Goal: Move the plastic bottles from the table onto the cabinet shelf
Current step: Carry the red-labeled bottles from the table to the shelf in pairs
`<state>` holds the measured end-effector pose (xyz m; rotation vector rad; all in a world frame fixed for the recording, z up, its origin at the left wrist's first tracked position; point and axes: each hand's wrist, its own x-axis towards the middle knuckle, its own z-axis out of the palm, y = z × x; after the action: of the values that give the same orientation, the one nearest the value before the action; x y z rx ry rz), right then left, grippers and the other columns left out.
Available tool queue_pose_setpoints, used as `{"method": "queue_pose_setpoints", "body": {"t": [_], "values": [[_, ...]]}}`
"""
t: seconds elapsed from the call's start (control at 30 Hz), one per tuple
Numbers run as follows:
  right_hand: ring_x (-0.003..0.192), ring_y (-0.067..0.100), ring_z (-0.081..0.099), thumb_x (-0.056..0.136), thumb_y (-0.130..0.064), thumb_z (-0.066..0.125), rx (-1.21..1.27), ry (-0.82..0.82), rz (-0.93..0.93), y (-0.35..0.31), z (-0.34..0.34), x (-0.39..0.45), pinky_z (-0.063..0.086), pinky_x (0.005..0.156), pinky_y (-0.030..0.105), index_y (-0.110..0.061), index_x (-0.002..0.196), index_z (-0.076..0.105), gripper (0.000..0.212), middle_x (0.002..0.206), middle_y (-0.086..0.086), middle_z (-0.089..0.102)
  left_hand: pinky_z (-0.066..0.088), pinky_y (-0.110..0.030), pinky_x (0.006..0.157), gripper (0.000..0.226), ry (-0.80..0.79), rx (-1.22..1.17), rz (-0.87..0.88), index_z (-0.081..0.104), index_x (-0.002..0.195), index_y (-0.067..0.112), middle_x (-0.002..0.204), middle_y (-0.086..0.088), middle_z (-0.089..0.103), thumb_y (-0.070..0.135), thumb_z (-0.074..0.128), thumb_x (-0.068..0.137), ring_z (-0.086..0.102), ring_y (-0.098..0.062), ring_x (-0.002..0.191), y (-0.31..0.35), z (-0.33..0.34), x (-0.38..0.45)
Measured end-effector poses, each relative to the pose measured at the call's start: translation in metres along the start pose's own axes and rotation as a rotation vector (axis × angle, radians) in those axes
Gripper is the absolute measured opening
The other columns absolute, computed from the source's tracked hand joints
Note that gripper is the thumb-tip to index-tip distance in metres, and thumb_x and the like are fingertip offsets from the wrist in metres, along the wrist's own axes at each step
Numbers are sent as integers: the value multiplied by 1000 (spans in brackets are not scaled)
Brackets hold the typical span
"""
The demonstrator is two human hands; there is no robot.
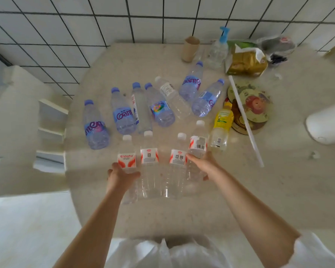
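Note:
Several empty plastic bottles lie on the round pale table (278, 190). Nearest me is a row of clear bottles with red-and-white labels and white caps. My left hand (120, 176) grips the leftmost of that row (127, 159). My right hand (205, 165) wraps around the rightmost one (197, 145). Two more labelled bottles (149, 157) (178, 158) lie between my hands. Behind them lie several blue-capped bottles (122, 113), a clear white-capped bottle (172, 95) and a yellow-labelled bottle (221, 124). A white shelf unit (52, 130) stands left of the table.
At the table's far side stand a cardboard tube (190, 48), a blue-topped pump bottle (218, 49) and a snack bag (246, 60). Round picture coasters (257, 105) and a long white stick (246, 120) lie to the right. A white rounded object (327, 124) sits at the right edge. A tiled wall is behind.

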<state>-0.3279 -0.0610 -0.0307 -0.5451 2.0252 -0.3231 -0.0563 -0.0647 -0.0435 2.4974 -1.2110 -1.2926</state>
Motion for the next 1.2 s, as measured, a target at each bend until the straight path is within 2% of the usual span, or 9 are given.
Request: {"method": "queue_pose_setpoints", "body": {"t": [0.2, 0.4, 0.53, 0.63, 0.73, 0.87, 0.93, 1.03, 1.2], "values": [[88, 28, 68, 71, -50, 78, 2, -77, -13, 1, -8, 5, 53, 52, 33, -21, 117, 57, 58, 109, 8, 67, 53, -41, 86, 69, 39, -21, -56, 47, 120, 12, 112, -11, 53, 30, 80, 62, 59, -33, 93, 3, 2, 5], [55, 22, 64, 77, -27, 69, 191, -260, 110, -8, -25, 6, 53, 54, 34, -18, 102, 66, 27, 73, 3, 67, 45, -28, 53, 58, 0, -211, -124, 58, 109, 14, 91, -12, 68, 26, 78, 55, 60, -27, 69, 10, -10, 0], [56, 20, 60, 83, -21, 65, 296, -355, 75, -6, -38, -5, 52, 58, 30, -17, 100, 65, 18, 72, 3, 65, 55, -36, 64, 50, 6, -307, -127, 61, 108, 12, 90, -14, 69, 19, 80, 62, 66, -30, 75, 14, -14, -12], [59, 18, 56, 84, -13, 65, 344, -376, -20, -3, -47, -21, 48, 58, 31, -14, 103, 67, 19, 73, 3, 63, 51, -34, 56, 48, 9, -356, -70, 60, 106, 11, 90, -16, 69, 17, 82, 63, 62, -30, 68, 21, -16, -29], [73, 23, 65, 83, -10, 68, 384, -403, -116, 2, -55, -41, 52, 57, 30, -13, 101, 70, 18, 87, 11, 72, 51, -31, 57, 45, 25, -374, -2, 57, 100, 17, 85, -7, 66, 16, 85, 64, 62, -24, 67, 31, -16, -50], [88, 30, 71, 80, 2, 71, 482, -431, -262, 15, -65, -65, 59, 75, 36, -3, 103, 69, 24, 103, 22, 72, 52, -31, 61, 43, -12, -427, 90, 59, 96, 19, 88, -6, 68, 12, 86, 64, 67, -25, 76, 45, -11, -79], [95, 33, 70, 77, 5, 73, 490, -404, -316, 24, -69, -76, 58, 82, 37, -1, 109, 66, 32, 106, 23, 71, 57, -39, 70, 42, -45, -435, 134, 61, 95, 19, 89, -7, 70, 10, 86, 63, 69, -29, 80, 51, -6, -92], [95, 31, 70, 76, 3, 73, 461, -334, -401, 39, -74, -94, 58, 86, 44, -15, 97, 71, 29, 101, 19, 73, 58, -45, 76, 42, -95, -411, 202, 61, 94, 20, 87, -6, 72, 10, 86, 63, 71, -30, 81, 57, 5, -107], [92, 29, 72, 70, -3, 75, 474, -198, -420, 70, -67, -119, 54, 88, 54, -19, 95, 72, 31, 93, 10, 76, 50, -29, 59, 42, -158, -307, 356, 56, 86, 25, 85, 1, 73, 13, 87, 61, 68, -16, 74, 58, 28, -123]]}}
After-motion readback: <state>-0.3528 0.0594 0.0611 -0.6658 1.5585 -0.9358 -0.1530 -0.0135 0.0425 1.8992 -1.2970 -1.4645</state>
